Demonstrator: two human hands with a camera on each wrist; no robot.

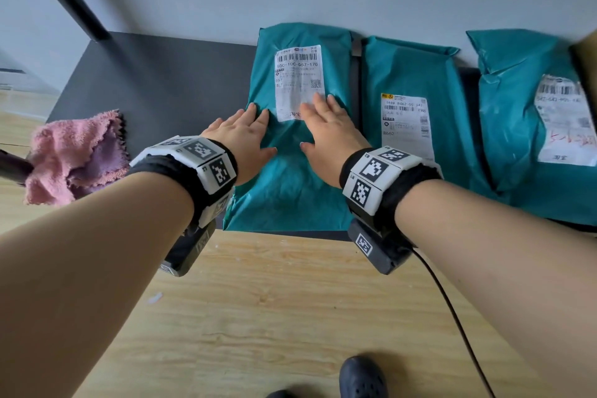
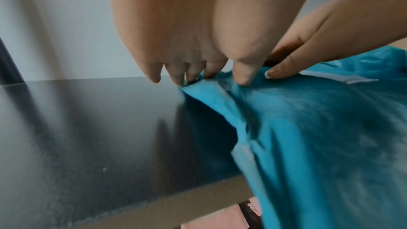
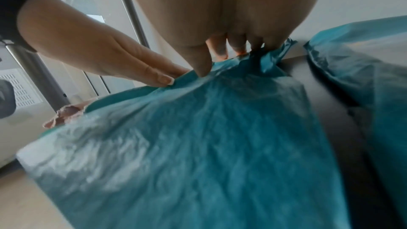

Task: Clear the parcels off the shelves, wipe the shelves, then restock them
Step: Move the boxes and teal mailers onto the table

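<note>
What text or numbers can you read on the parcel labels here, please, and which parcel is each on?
"10C-10C-D57-170" and "D57": label on the left teal parcel, under both hands.
"169A B662 00 347" and "B662": label on the middle teal parcel.
Label on the right teal parcel: too blurred; red handwriting illegible.
Remaining small print: unreadable.

Three teal parcels [image 1: 292,152] [image 1: 416,113] [image 1: 529,126] are lying in a row along the back edge of the dark shelf [image 1: 155,81], each one carrying a single white label. A brown corner is poking in at the shelf's far right edge; it may be a fourth package, though too little is showing to tell. One pink cloth [image 1: 76,157] is sitting crumpled at the shelf's front left corner. Two hands are showing, the left hand [image 1: 244,142] and the right hand [image 1: 329,136], each wearing one wristband. One dark shoe [image 1: 363,378] is standing plainly on the wooden floor [image 1: 274,317], with the edge of a second beside it.
</note>
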